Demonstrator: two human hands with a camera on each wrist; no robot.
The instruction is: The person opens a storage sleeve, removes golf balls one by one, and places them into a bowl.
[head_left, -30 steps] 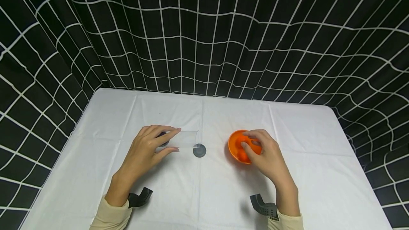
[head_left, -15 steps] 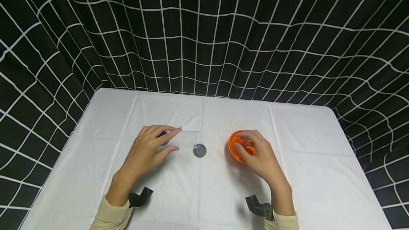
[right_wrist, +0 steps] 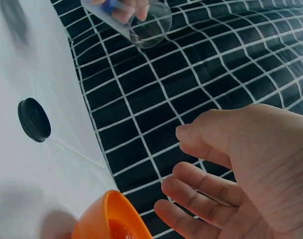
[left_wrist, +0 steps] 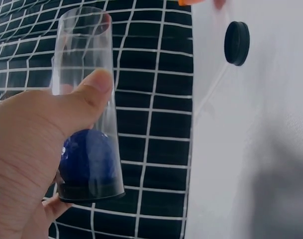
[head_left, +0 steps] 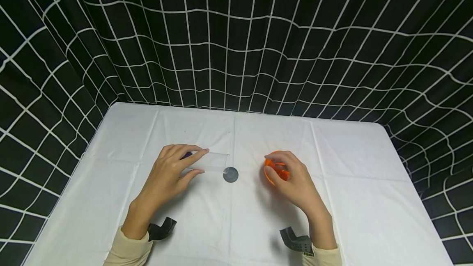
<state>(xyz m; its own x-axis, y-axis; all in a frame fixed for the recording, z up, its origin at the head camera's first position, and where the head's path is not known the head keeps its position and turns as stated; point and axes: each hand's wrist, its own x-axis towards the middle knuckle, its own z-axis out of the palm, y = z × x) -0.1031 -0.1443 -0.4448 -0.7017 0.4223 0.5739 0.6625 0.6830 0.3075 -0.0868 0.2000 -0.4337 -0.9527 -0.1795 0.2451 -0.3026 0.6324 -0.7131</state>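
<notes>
White-clothed counter [head_left: 255,229] before a grid-lined curtain [head_left: 236,44], right hand [head_left: 293,180] shifted across the orange bowl [right_wrist: 94,219]

Compared with a second earlier, the right hand has moved leftward and covers more of the bowl, its fingertips near the left rim. Its thumb and fingers stand apart, loosely bent, and the right wrist view shows nothing between them. The left hand [head_left: 171,167] has barely shifted; its thumb and fingers curl round a clear tube [head_left: 216,162], held above the counter with its far rim towards the bowl.

In the head view, fingers mostly hide the blue ball [left_wrist: 89,157] at the tube's black base [left_wrist: 91,193]; the left wrist view shows it plainly. The bowl's orange contents [right_wrist: 122,230] are partly covered by the right hand and cut off in the right wrist view, so their number cannot be told.

Counted: one tube, one blue ball, one bowl, one round dark lid [head_left: 230,175] lying on the counter between the hands, two beige sleeves [head_left: 127,247] and two black wrist brackets [head_left: 162,229].
</notes>
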